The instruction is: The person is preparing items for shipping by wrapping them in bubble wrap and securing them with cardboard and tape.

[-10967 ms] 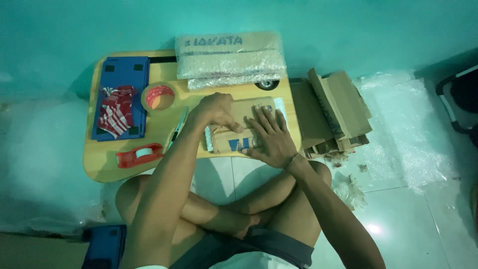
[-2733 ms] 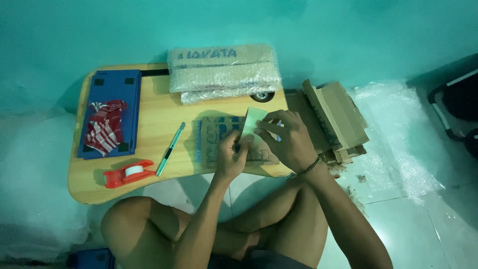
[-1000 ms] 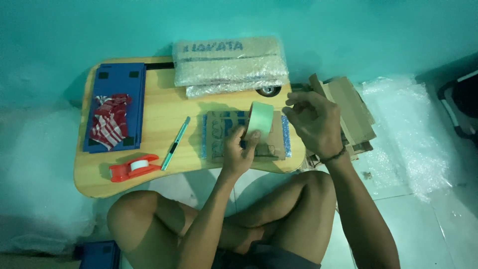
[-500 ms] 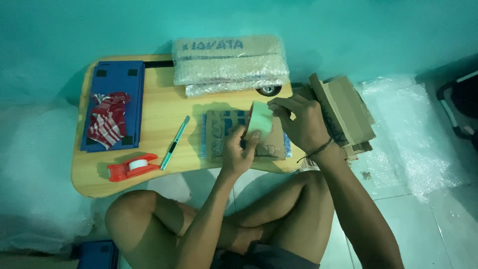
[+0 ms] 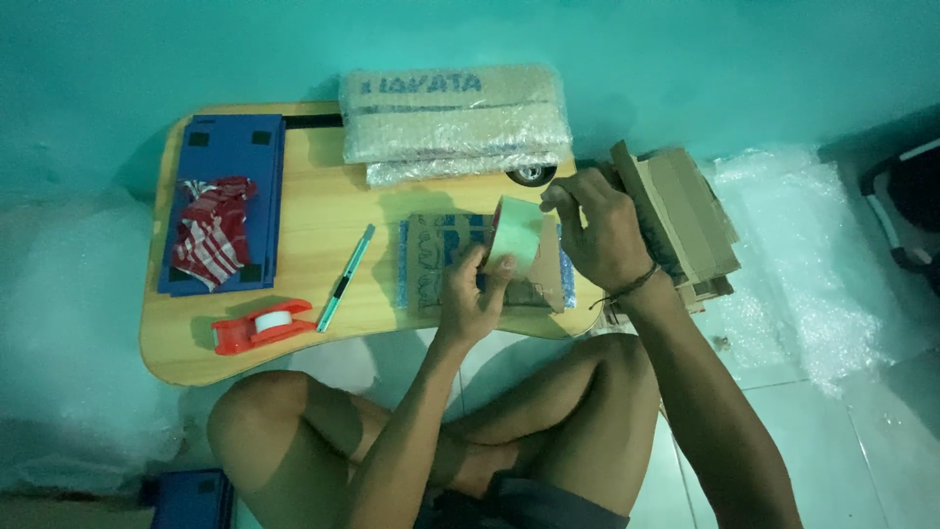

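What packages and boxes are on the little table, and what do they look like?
Bubble-wrapped long tan parcel: table's far edge, blue print.
Flat brown printed package: table middle, under both hands.
Pale green tape roll: held upright above it.
Stacked brown cardboard pieces: right of the table.

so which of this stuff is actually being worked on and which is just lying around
In hand:
- roll of tape, gripped by left hand and right hand
- flat cardboard piece under the roll

Lying about:
- red tape dispenser
- utility knife
- red striped cloth on blue tray
- bubble-wrapped bundles
- cardboard stack
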